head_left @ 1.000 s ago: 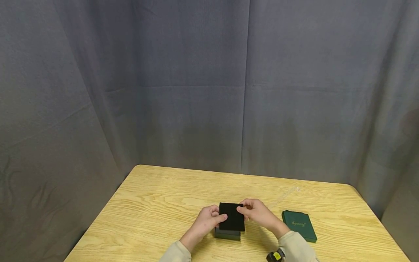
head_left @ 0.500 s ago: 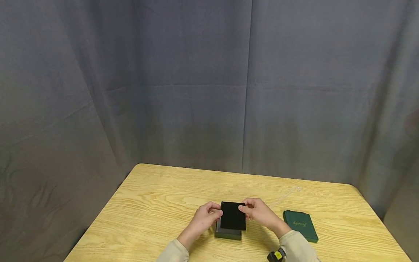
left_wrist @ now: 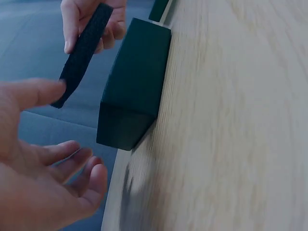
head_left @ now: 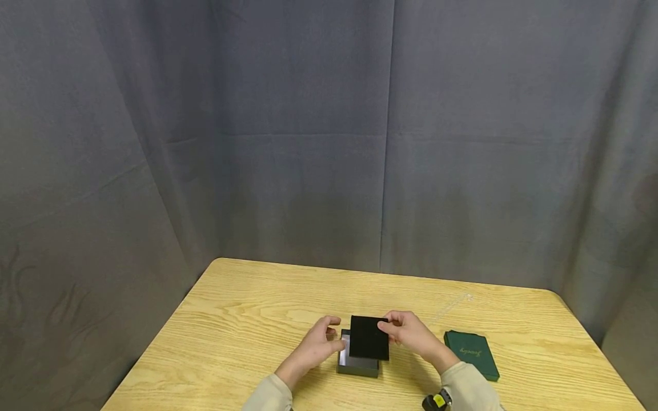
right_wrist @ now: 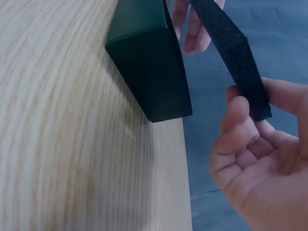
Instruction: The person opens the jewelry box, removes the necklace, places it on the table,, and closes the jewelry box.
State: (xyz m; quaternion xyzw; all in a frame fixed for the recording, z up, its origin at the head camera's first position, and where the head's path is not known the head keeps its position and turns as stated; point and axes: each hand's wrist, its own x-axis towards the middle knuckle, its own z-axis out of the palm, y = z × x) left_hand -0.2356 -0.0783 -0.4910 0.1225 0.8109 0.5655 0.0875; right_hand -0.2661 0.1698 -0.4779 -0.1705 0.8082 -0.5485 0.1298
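9 o'clock of the box: left hand point(head_left: 312, 346), loose, thumb and fingers parted, gripping nothing. Thumb is near the pad's free edge; can't tell if it touches. I'd use thumb and index there lightly, as a guide against swing.

Centre: box point(head_left: 358, 370) on the table point(head_left: 257, 319), open side up, pale patch inside at its left. Pad point(head_left: 368, 339) is held above it, offset toward 1 o'clock, apart from the rim. I'd keep it level and square its corners to the walls; forcing one corner could wedge or scuff it.

2 o'clock: right hand point(head_left: 413, 337), thumb and fingers closed in a pinch on the pad's right edge, near the far corner. One-sided hold, so tipping is likely; mid-edge should balance better.

Farther out at 2: clear thin strip point(head_left: 454, 304), can't tell what. 3 o'clock: lid point(head_left: 471, 354), flat, well apart.

Materials: table yellowish, wood-grained. Box dark green, smooth, crisp-edged. Pad black, squarish, matte, grainy edge like foam; probably gives slightly. Lid green, shallow, gold script.
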